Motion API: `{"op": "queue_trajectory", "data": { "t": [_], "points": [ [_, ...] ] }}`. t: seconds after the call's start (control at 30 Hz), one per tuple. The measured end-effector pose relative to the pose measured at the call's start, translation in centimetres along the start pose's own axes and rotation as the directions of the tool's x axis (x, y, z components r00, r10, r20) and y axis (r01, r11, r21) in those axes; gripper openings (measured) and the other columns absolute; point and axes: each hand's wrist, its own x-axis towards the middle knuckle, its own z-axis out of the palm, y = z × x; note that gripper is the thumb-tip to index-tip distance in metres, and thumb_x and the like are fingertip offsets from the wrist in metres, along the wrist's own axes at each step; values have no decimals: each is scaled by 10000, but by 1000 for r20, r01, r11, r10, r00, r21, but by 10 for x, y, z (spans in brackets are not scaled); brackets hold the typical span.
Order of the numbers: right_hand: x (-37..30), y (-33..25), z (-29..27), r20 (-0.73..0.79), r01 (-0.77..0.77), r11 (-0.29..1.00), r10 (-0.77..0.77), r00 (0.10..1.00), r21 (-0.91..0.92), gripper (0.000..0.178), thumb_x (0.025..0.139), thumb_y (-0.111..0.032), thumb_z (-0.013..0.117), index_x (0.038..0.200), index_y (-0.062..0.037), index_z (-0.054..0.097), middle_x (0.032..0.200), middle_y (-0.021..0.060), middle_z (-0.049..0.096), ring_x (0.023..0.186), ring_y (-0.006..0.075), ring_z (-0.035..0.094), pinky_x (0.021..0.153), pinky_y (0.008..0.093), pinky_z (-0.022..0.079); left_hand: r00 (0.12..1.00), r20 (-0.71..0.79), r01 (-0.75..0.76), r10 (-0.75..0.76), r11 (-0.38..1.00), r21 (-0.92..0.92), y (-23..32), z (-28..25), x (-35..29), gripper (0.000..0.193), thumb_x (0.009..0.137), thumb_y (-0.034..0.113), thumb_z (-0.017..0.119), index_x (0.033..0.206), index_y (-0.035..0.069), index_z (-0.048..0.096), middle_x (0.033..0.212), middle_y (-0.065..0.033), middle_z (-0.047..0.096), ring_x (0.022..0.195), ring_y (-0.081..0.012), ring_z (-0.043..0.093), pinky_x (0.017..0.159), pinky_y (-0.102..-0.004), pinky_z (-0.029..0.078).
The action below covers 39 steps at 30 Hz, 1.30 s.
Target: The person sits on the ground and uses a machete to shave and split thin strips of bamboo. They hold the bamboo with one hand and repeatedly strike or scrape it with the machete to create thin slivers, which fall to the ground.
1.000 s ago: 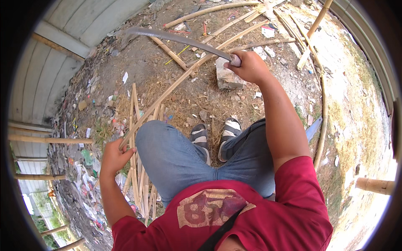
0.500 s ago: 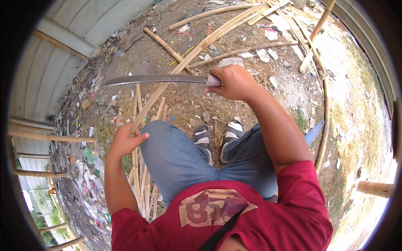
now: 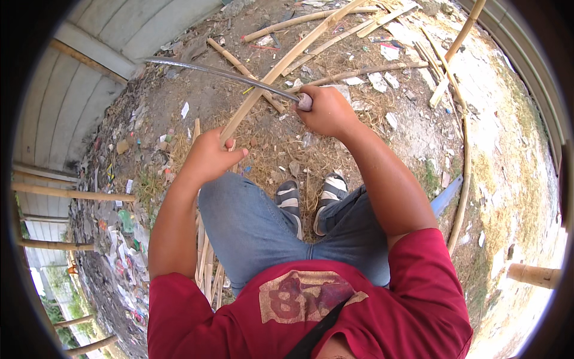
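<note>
My left hand (image 3: pixel 210 157), above my left knee, is closed round the near end of a long split bamboo strip (image 3: pixel 281 67). The strip runs away up and to the right, toward the far ground. In my right hand (image 3: pixel 329 110) is the handle of a machete (image 3: pixel 239 76), gripped in a fist. Its long blade points left and away, crossing the strip a short way beyond my left hand. Whether blade and strip touch, I cannot tell.
Several bamboo strips (image 3: pixel 206 263) lie beside my left leg. Bamboo poles (image 3: pixel 353 75) and cut pieces are scattered ahead. A saw blade (image 3: pixel 445 196) lies right of my knee. Litter (image 3: pixel 122 251) covers the ground at left, along a grey panel wall (image 3: pixel 89 78).
My left hand has moved forward and right, off my knee, with the bamboo strip. The machete's tip has swung away from me, and its blade now slants instead of lying level.
</note>
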Motion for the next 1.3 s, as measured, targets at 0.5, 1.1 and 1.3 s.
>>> {"op": "queue_trajectory", "data": {
  "t": [0.5, 1.1, 1.3],
  "points": [
    [13, 44, -4, -105, -267, 963, 262, 959, -31, 245, 960, -283, 581, 988, -50, 652, 891, 237, 708, 912, 454, 680, 822, 558, 534, 1000, -2, -29, 30, 970, 242, -15, -6, -22, 397, 773, 284, 860, 812, 57, 536, 647, -62, 583, 591, -163, 581, 542, -360, 456],
    [-2, 28, -6, -78, -26, 987, 13, 997, -162, 216, 869, -272, 655, 1022, -124, 688, 855, 189, 709, 836, 412, 695, 754, 526, 550, 998, 28, 63, -60, 990, -126, -68, -21, -44, 388, 800, 208, 861, 780, 121, 484, 658, 33, 504, 584, -76, 481, 511, -280, 381],
    [-5, 37, -21, -126, 1, 974, -30, 992, -226, 172, 850, -255, 671, 956, -120, 665, 825, 170, 708, 814, 385, 704, 725, 512, 555, 971, 198, 171, -134, 969, -180, -69, -36, -66, 401, 773, 184, 882, 794, 123, 486, 734, 44, 494, 678, -80, 470, 605, -272, 388]
  ]
}}
